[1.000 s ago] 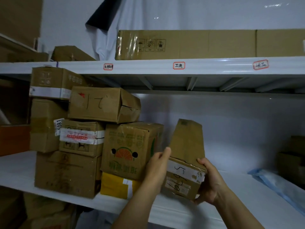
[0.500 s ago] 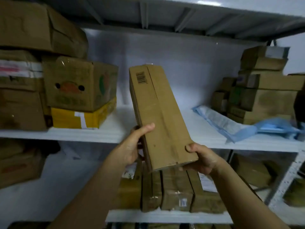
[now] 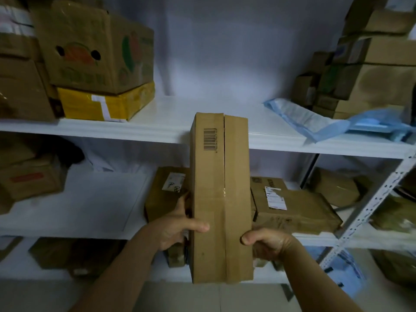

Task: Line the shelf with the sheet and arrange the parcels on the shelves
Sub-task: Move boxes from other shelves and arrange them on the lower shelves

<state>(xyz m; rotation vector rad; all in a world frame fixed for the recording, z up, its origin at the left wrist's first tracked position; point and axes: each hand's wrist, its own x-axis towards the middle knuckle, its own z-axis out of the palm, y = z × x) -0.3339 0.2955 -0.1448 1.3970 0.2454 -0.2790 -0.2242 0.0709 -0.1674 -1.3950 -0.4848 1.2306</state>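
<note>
A long parcel (image 3: pixel 221 199) is gripped upright by the left hand (image 3: pixel 174 230) and right hand (image 3: pixel 267 243), thumbs on its front face; labelled boxes (image 3: pixel 295 209) are stacked directly behind it; bare white shelf (image 3: pixel 94 199) is seen left of it; a blue sheet (image 3: pixel 313 122) is laid above right.

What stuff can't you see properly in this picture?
- The bottom of the long box: it faces away from the head camera.
- The fingers of the left hand and right hand: mostly behind the long box.
- The brown box on the lower shelf: partly covered by the long box.
- The barcode numbers: too small.
- The boxes at top right: blurred and cut off by the edge.
</note>
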